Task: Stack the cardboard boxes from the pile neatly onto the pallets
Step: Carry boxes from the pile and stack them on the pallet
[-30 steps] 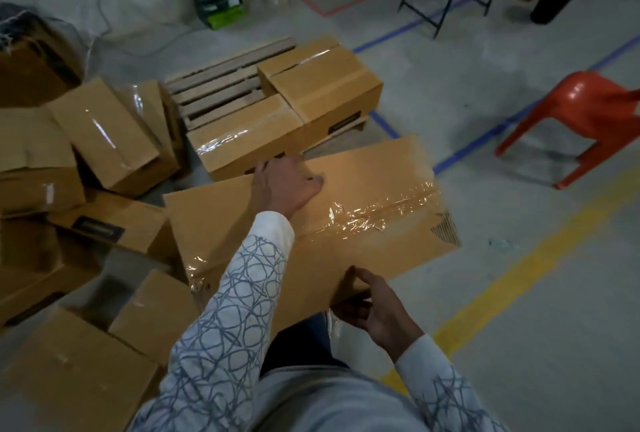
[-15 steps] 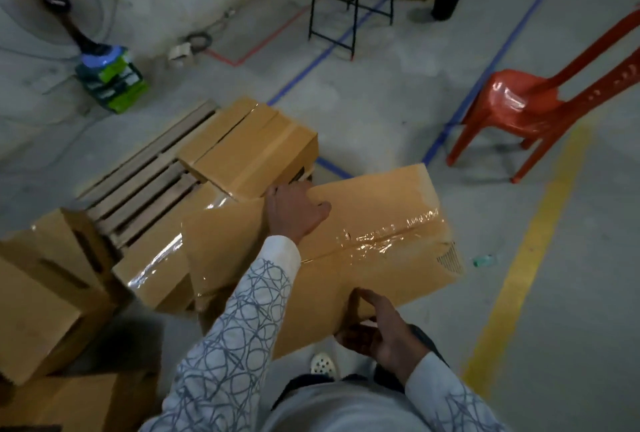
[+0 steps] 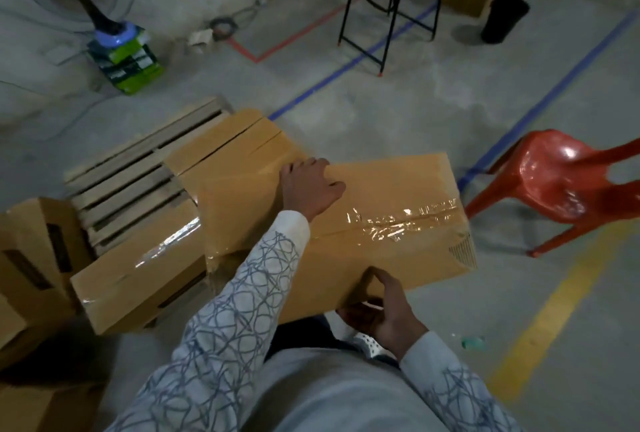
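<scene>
I carry a large taped cardboard box (image 3: 391,210) in front of my body, above the floor. My left hand (image 3: 308,186) grips its far top edge, fingers curled over. My right hand (image 3: 377,314) holds its near bottom edge from below, thumb on the side face. The wooden pallet (image 3: 128,172) lies just left of the carried box. Two boxes sit on it: one at the back right (image 3: 235,147) and a taped one at the front (image 3: 138,276).
Loose boxes (image 3: 31,258) are piled at the left edge. A red plastic chair (image 3: 561,186) stands to the right. A folding stand (image 3: 391,6), a black bin (image 3: 504,19) and a fan base on green packs (image 3: 124,54) are further back. Blue and yellow floor lines run on the right.
I have turned from the pile toward the pallet with the box in both hands. The pallet and its two boxes now lie closer, directly beside the carried box.
</scene>
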`<state>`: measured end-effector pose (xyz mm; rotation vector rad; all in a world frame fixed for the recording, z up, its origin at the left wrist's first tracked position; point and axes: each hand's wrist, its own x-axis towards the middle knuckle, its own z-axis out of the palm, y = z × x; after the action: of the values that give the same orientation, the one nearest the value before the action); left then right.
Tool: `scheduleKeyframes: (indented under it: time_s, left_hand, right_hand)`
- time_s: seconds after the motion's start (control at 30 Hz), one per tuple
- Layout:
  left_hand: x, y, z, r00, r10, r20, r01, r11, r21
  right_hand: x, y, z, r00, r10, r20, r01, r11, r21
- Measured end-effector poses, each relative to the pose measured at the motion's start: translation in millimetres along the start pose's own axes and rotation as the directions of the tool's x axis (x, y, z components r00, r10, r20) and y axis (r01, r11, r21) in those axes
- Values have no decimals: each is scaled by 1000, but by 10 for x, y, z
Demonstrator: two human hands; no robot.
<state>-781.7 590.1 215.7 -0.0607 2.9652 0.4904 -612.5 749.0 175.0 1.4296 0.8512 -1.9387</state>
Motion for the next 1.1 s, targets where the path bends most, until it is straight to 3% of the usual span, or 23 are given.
scheduleKeyframes:
  time_s: [0.33,0.73,1.1]
  left_hand:
    - [1752,26,-45,987,-158,8,158,987,-18]
    - [4630,260,-652,983,-159,-87,152,985,-80]
    - [6961,57,-874,929,-351,-116,339,935,-107]
  right_hand:
    - [655,-1719,966,1000,30,0,-29,986,-166]
    - [1105,-3935,2836,1000,12,-3,-12,981,-195]
    - [2031,-6057,4431,991,109,78,-62,889,-453]
